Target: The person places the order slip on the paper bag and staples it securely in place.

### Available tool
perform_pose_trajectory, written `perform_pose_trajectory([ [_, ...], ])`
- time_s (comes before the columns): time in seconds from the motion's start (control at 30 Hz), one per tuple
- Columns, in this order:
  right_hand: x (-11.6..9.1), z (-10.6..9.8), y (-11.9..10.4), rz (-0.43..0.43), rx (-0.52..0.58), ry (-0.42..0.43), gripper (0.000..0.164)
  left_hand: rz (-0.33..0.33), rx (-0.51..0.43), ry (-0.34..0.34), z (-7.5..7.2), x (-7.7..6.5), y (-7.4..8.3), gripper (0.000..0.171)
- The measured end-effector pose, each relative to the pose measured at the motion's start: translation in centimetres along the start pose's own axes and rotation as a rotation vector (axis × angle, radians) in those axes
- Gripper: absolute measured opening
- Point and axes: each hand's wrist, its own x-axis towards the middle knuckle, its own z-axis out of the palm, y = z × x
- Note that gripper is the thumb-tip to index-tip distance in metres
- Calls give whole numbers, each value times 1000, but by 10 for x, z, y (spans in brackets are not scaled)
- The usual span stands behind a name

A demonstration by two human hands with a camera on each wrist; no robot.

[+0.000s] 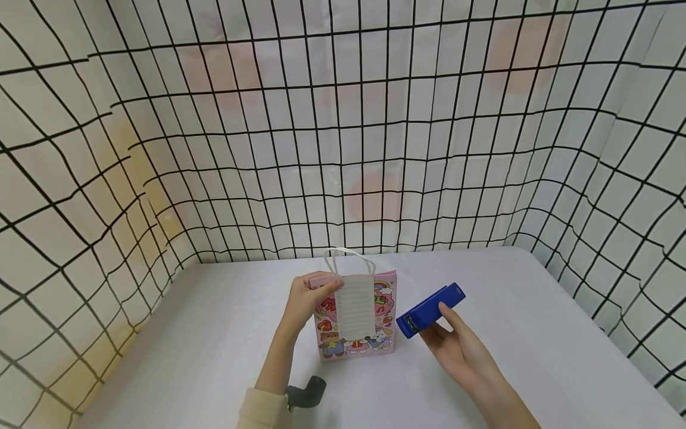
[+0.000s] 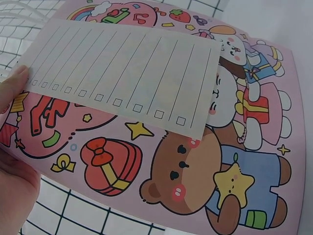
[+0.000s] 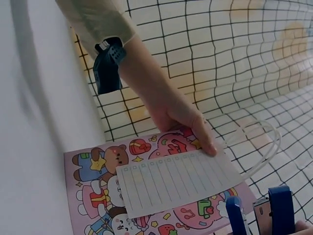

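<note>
A pink gift bag [image 1: 325,342] printed with cartoon animals stands upright on the table, its white cord handles [image 1: 348,250] looping above the top. Against its front lies a lined paper slip [image 1: 356,307] with a row of small checkboxes. My left hand [image 1: 304,301] pinches the bag's upper left edge together with the slip, thumb in front. To the right of the bag, my right hand [image 1: 455,345] grips a blue stapler [image 1: 431,310], held tilted in the air and apart from the bag. In the right wrist view the end of the stapler [image 3: 274,210] shows its metal inside.
A white table surface [image 1: 214,333] lies under everything. White cloth walls with a black grid [image 1: 364,149] rise behind and on both sides. A dark wrist camera [image 1: 308,393] sticks out from the left wrist beside a beige sleeve [image 1: 262,408].
</note>
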Motion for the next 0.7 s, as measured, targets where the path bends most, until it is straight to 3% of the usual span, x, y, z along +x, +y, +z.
perform_pose_trajectory([
  [0.2, 0, 8, -4, -2, 80, 9, 60, 5, -2, 0, 0, 0, 0, 22],
  [0.4, 1, 12, -9, 16, 169, -86, 65, 7, 3, -4, 0, 0, 1, 21],
  [0.57, 2, 18, -12, 13, 176, -136, 74, 1, 3, -1, 0, 0, 1, 21],
  [0.7, 3, 23, -14, 6, 167, -132, 71, 0, 5, -1, 0, 0, 1, 21],
])
